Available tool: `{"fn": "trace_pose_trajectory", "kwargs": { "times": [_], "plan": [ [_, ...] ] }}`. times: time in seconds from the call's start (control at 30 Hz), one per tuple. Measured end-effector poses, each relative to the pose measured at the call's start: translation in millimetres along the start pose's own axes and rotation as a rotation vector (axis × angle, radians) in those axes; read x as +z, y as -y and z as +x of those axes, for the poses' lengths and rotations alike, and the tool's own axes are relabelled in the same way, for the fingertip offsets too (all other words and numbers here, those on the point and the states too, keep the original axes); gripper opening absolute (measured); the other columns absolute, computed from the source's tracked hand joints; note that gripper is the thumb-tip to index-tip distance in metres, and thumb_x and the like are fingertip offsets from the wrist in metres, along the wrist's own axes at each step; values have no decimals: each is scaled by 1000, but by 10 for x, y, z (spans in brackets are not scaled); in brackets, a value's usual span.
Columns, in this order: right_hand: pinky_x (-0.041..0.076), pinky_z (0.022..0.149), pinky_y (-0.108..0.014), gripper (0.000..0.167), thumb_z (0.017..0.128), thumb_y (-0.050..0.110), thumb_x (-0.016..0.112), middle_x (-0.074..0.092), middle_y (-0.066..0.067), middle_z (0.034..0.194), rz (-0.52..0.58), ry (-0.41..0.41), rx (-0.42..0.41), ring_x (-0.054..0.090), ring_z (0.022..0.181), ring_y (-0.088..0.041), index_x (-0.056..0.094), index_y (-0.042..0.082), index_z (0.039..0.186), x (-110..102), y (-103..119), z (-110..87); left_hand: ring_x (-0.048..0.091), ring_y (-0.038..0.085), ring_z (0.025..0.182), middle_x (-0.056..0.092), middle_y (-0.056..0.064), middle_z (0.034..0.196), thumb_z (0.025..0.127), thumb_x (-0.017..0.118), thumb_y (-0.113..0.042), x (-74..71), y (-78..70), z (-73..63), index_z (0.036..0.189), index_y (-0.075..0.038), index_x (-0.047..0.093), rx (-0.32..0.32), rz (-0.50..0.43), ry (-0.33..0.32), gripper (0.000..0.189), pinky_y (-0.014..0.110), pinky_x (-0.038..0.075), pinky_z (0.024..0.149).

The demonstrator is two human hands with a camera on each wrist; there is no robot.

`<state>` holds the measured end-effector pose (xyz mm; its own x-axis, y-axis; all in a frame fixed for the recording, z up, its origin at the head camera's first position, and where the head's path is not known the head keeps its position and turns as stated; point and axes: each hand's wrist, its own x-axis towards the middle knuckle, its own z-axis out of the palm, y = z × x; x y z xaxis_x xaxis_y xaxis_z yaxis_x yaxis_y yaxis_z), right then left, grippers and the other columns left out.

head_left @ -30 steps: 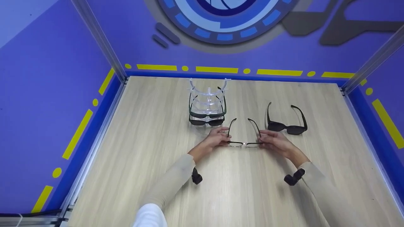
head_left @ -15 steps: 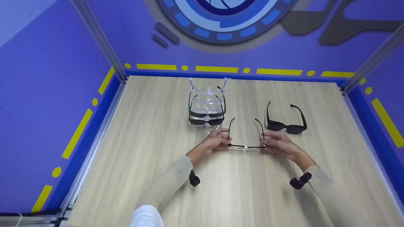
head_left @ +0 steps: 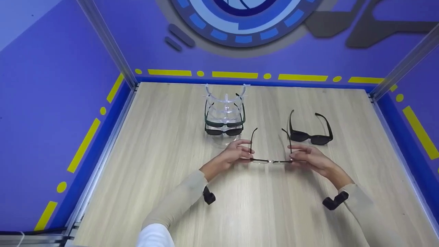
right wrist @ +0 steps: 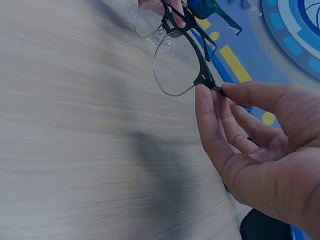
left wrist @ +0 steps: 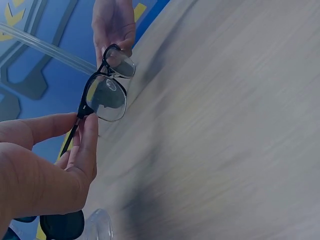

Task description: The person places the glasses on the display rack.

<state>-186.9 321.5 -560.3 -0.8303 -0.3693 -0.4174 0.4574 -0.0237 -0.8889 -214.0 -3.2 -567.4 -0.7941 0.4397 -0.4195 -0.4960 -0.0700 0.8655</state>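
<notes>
A pair of clear-lensed eyeglasses with a black upper rim is held above the table, temples unfolded and pointing away from the person. My left hand pinches it at the left hinge; in the left wrist view the thumb and fingers grip the black corner by the lens. My right hand pinches the other hinge, and the right wrist view shows the fingers on that corner. Just beyond the left hand is a clear display stand carrying green-framed sunglasses above black sunglasses.
Another pair of black sunglasses lies with temples unfolded on the wooden table, just past the right hand. Blue panels with yellow marks enclose the table at the left, back and right.
Both hands have shifted the eyeglasses slightly to the right and toward the person. The temples have spread wider apart, and the right hand has moved farther right. The stand and sunglasses stay put.
</notes>
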Motion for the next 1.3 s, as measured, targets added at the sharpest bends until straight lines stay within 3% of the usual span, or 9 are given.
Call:
{"fn": "trace_pose_trajectory", "kwargs": {
  "times": [0.1,0.23,0.4,0.7,0.87,1.07,1.3],
  "plan": [
    [62,88,-25,44,99,-1,61,70,-1,100,-8,8,-15,72,91,-8,52,-1,142,1,40,-43,67,13,81,68,4,94,88,62,18,16,-28,-34,148,3,43,-1,10,10,65,39,62,91],
    [62,89,-26,45,99,-1,62,72,-2,101,-26,19,-35,74,93,-9,51,-2,143,13,87,-79,68,14,83,68,5,96,88,63,17,28,-70,-64,147,3,45,8,31,12,64,38,63,90],
    [61,91,-28,38,98,0,64,71,-2,101,-26,31,-46,73,94,-11,59,8,135,67,116,-72,68,15,86,70,7,101,87,64,17,6,-111,-95,145,4,46,16,47,-6,62,35,63,90],
    [61,93,-32,38,98,-1,62,72,-1,100,-36,39,-63,74,94,-11,58,9,135,54,110,-143,67,13,81,67,25,125,84,66,19,64,-137,-132,134,-1,55,10,62,4,55,32,64,84],
    [62,91,-33,34,99,-2,61,72,0,102,-21,39,-74,73,93,-10,66,20,124,22,151,-205,68,12,80,67,24,126,83,67,17,118,-209,-137,137,-3,55,-8,76,31,59,33,64,84],
    [62,89,-30,39,100,-1,60,72,0,110,11,34,-88,73,98,-11,58,8,138,-14,220,-267,68,13,81,68,21,122,84,68,16,163,-277,-138,143,-6,53,-4,83,51,64,35,63,87],
    [62,89,-30,35,101,-3,57,73,-1,108,26,31,-106,74,100,-13,61,18,128,-65,302,-311,68,13,81,71,9,107,84,69,16,225,-330,-154,141,-6,53,2,65,54,63,35,64,87]
  ]
}}
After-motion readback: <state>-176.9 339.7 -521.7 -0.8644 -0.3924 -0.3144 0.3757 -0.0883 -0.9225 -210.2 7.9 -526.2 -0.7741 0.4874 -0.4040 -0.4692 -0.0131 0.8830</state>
